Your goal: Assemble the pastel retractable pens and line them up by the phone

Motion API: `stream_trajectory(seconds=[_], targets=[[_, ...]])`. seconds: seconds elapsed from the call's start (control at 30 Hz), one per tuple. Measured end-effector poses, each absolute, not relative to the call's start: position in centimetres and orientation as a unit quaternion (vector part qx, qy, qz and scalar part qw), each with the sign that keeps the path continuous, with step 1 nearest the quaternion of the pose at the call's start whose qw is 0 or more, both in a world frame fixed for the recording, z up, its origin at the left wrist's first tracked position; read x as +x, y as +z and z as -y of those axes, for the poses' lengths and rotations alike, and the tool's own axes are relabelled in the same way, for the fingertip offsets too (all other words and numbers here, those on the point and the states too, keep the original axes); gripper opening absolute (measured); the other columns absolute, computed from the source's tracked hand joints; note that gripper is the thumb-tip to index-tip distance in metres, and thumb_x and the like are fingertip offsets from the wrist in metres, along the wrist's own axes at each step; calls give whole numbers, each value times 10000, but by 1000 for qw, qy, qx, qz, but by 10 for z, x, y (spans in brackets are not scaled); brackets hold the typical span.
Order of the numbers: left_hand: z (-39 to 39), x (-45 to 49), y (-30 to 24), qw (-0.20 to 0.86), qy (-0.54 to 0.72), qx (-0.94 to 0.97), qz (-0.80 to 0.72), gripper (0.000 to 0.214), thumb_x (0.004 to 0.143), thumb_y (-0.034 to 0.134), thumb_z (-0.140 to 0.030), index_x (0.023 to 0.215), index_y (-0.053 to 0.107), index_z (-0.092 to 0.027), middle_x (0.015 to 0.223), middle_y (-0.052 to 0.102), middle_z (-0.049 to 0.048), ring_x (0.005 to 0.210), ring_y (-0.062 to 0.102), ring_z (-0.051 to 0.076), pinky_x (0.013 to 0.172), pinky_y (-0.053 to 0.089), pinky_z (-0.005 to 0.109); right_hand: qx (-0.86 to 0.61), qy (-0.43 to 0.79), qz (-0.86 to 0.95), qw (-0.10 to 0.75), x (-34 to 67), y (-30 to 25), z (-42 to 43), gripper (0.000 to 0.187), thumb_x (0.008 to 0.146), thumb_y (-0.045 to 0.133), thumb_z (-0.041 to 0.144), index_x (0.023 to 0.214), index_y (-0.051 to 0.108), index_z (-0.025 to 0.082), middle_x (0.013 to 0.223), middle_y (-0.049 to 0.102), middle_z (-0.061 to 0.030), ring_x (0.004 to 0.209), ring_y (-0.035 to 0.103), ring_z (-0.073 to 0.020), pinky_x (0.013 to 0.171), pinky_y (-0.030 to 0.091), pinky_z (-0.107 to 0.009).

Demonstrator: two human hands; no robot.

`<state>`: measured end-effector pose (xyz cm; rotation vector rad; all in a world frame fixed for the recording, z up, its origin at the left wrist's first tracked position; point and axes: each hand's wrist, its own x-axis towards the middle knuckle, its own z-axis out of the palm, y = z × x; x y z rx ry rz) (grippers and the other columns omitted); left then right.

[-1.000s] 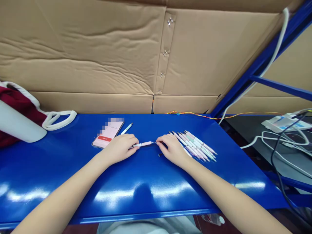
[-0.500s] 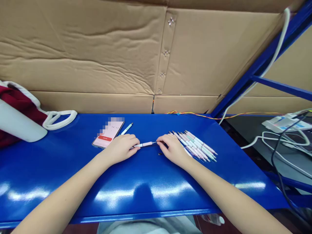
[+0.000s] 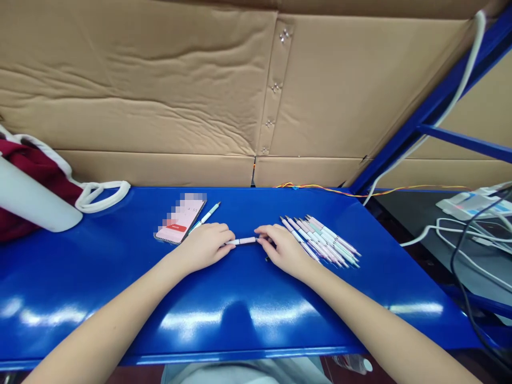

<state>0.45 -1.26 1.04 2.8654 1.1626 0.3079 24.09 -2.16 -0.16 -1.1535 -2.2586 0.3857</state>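
Note:
A pen (image 3: 245,241) with a pale pink and white barrel and a dark ring lies level between my hands, just above the blue table. My left hand (image 3: 210,244) is closed around its left end, hiding that part. At the pen's dark right tip, my right hand (image 3: 282,246) pinches with thumb and fingers; the exact contact there is too small to make out. Beside the right wrist, several pastel pens (image 3: 326,240) lie in a slanted group. One light blue and white pen (image 3: 210,213) rests beyond my left hand. A tiny dark piece (image 3: 267,259) sits under the right fingers.
A phone (image 3: 182,221) with a lit screen lies by my left hand. At far left are a white cylinder (image 3: 36,197) and a dark red bag (image 3: 28,160) with white handles. Cardboard (image 3: 180,80) walls the back; a blue frame post (image 3: 400,128) and cables stand right.
My right fingers have closed over the pen's thin tip, which showed bare before. The view has shifted slightly, moving everything a little to the right.

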Motion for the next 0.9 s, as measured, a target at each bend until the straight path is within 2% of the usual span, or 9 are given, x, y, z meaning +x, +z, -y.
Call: stream_trajectory(seconds=[0.1,0.17,0.23,0.3,0.4,0.5,0.63,0.8,0.9], targets=[[9,1,8,32,100,916,-386,221,936,421,-317,933,606,-197,842,607,21,811,577,165,716,432,284,-471,158,840,221,252,10,22,265,885,528,304,1109,535,163,745,621,-23,731,571,-188,721,433,-329],[7,-1,7,35,99,913,-395,222,934,424,-319,930,610,-197,851,609,24,816,579,166,722,435,285,-449,182,860,159,262,18,23,346,817,612,387,1088,553,180,830,612,-39,755,573,-192,710,440,-321],[5,-3,6,39,98,911,-398,221,932,427,-321,932,613,-200,855,613,23,822,579,168,725,438,286,-406,219,880,110,271,22,23,415,757,673,360,1119,549,199,965,598,-58,842,579,-202,749,450,-317],[4,-4,5,44,99,910,-399,222,931,428,-324,936,613,-202,856,615,21,827,580,169,728,440,287,-383,244,887,85,276,24,23,399,757,653,243,1139,542,216,1042,573,-61,902,571,-198,795,452,-312],[4,-4,6,44,91,908,-406,233,933,421,-329,934,616,-201,859,615,22,827,583,169,729,442,288,-372,259,888,72,277,23,23,313,776,561,110,1069,565,218,1021,560,-51,887,565,-177,802,453,-299],[4,-3,8,39,82,907,-411,230,931,422,-318,922,619,-200,854,616,22,826,584,173,722,441,290,-367,257,891,71,276,20,21,236,803,491,72,969,584,211,963,559,-45,839,563,-165,781,455,-296],[5,-2,10,38,81,907,-412,221,926,434,-305,915,626,-195,858,621,27,828,585,174,733,441,290,-367,254,892,73,275,19,21,230,817,428,46,865,589,204,921,575,-39,837,565,-161,791,448,-301],[5,-2,10,42,80,906,-413,233,929,424,-316,921,624,-196,856,620,29,826,582,176,730,440,286,-391,261,878,93,272,20,26,323,770,532,104,1075,541,207,992,596,-52,837,570,-173,754,459,-292],[5,-2,11,43,80,905,-416,224,926,429,-312,922,622,-197,865,622,30,840,582,180,735,436,284,-376,250,888,84,270,20,27,293,795,563,167,1084,557,215,1011,571,-56,847,570,-173,764,459,-291]])
